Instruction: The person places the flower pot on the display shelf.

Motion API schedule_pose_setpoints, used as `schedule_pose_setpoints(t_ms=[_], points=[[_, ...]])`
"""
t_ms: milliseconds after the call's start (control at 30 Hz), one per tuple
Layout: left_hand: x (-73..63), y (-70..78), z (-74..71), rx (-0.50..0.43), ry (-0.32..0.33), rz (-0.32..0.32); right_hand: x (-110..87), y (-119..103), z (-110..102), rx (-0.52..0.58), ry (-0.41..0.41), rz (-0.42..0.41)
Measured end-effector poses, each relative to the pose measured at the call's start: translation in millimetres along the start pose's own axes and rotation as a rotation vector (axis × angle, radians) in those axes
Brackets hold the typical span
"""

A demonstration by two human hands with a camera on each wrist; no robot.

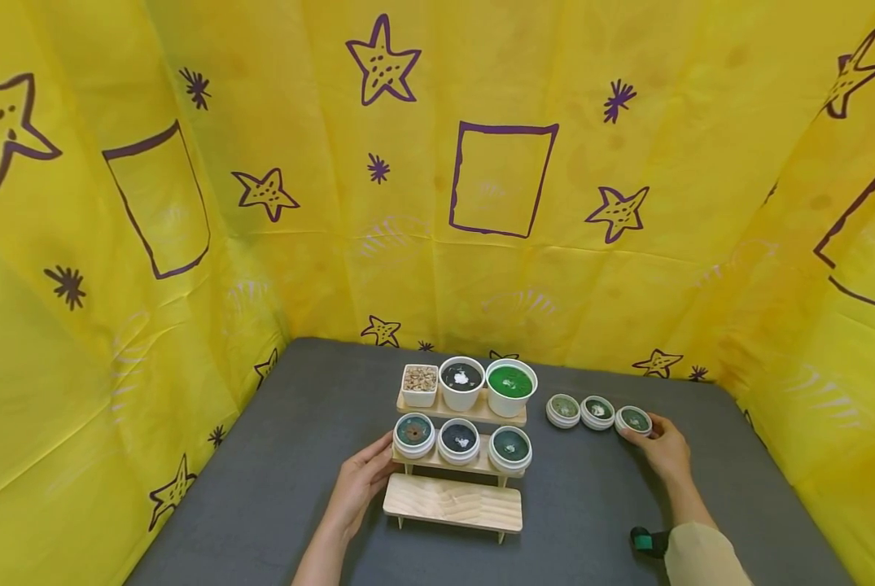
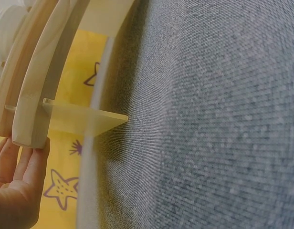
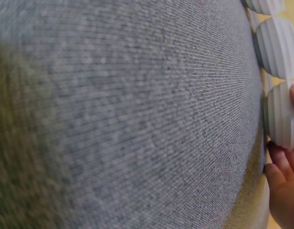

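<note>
At the left end of a tiered wooden stand (image 1: 453,503), my left hand (image 1: 364,480) rests its extended fingers near the middle step. Those fingers (image 2: 24,167) meet the end of a board in the left wrist view. White ribbed pots with dark green tops, among them a left one (image 1: 413,435), a middle one (image 1: 459,441) and a right one (image 1: 510,449), stand on that step. My right hand (image 1: 664,448) holds a small white ribbed pot (image 1: 633,420) with a green top, thumb and fingers around its side. In the right wrist view the pot (image 3: 283,117) sits at the table surface.
Two similar pots (image 1: 563,410) (image 1: 597,413) line up left of the held one. The back step carries a square cup of chips (image 1: 419,384), a dark-filled cup (image 1: 461,382) and a green-filled cup (image 1: 511,387). Yellow cloth (image 1: 320,277) surrounds the grey table (image 1: 261,488).
</note>
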State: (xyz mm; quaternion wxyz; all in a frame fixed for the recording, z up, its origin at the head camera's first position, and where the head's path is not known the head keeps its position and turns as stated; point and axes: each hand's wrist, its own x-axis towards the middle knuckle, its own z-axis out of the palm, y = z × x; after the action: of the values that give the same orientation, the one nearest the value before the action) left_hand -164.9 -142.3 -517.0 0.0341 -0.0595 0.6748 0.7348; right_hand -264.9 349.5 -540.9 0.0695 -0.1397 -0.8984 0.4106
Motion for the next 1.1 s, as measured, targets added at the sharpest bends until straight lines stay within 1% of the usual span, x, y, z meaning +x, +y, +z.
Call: schedule_pose_setpoints(t_ms=[133, 433, 633, 967, 1100], points=[[-0.5, 0.2, 0.0, 0.004, 0.0, 0.0, 0.3, 1, 1, 0.002, 0.012, 0.002], [-1.3, 0.0, 0.0, 0.015, -0.001, 0.003, 0.0, 4, 4, 0.033, 0.042, 0.046], [-0.7, 0.0, 0.3, 0.005, -0.001, 0.004, -1.8, 5, 4, 0.075, 0.085, 0.07], [-0.1, 0.1, 0.1, 0.007, 0.0, 0.003, -8.0, -7, -4, 0.155, 0.129, 0.085], [-0.2, 0.0, 0.0, 0.011, -0.004, 0.006, -9.7, -12, -8, 0.208, 0.145, 0.098]])
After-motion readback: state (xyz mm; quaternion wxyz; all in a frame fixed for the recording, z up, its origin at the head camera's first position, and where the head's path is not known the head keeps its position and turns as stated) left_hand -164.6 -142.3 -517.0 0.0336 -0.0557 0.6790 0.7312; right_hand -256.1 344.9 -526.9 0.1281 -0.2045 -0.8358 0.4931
